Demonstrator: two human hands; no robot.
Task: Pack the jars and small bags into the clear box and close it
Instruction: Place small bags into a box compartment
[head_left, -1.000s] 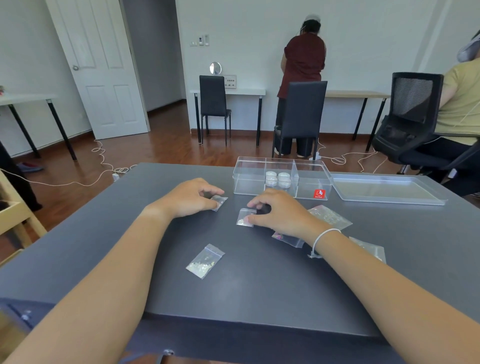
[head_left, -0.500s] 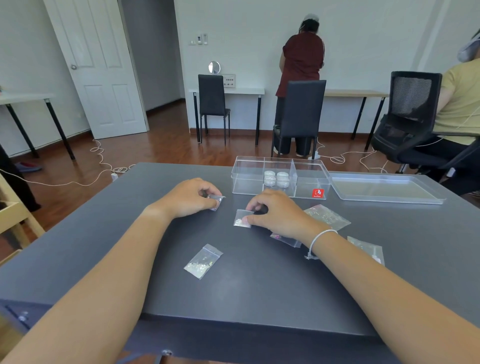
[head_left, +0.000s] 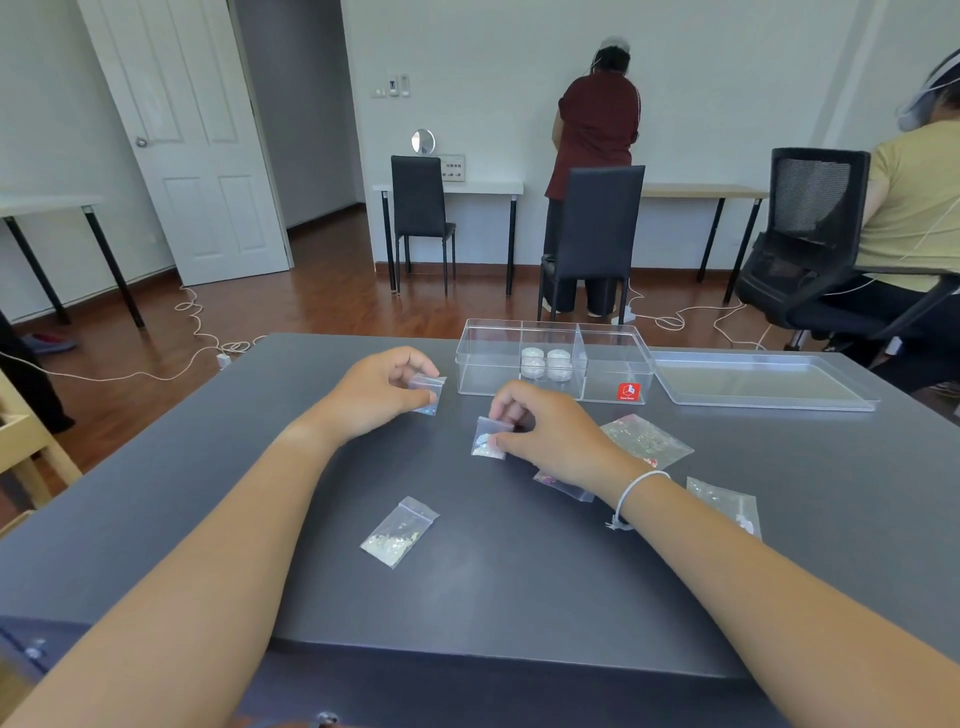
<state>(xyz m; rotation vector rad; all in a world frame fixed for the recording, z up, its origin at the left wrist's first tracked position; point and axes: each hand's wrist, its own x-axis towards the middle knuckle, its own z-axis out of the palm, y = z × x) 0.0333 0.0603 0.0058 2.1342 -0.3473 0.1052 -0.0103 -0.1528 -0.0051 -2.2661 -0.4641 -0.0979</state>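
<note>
The clear box (head_left: 488, 364) stands open at the far side of the dark table (head_left: 519, 597), with several white jars (head_left: 545, 362) in its middle compartment. Its clear lid (head_left: 761, 382) lies flat to the right. My left hand (head_left: 382, 392) pinches a small clear bag (head_left: 430, 393), lifted just in front of the box's left end. My right hand (head_left: 550, 428) pinches another small bag (head_left: 488, 439), tilted up off the table. More small bags lie loose: one near me (head_left: 400, 532), one large (head_left: 647, 439), one under my right wrist (head_left: 561, 483), one at the right (head_left: 724, 506).
Beyond the table stand two black chairs (head_left: 592, 234), a mesh office chair (head_left: 815, 234) with a seated person in yellow, and a person in dark red facing the wall. White cables trail over the wooden floor. A wooden frame (head_left: 26, 447) sits at the left.
Both hands have raised their small bags off the table. The left hand's bag has come up and slightly toward the box; the right hand's bag now stands tilted.
</note>
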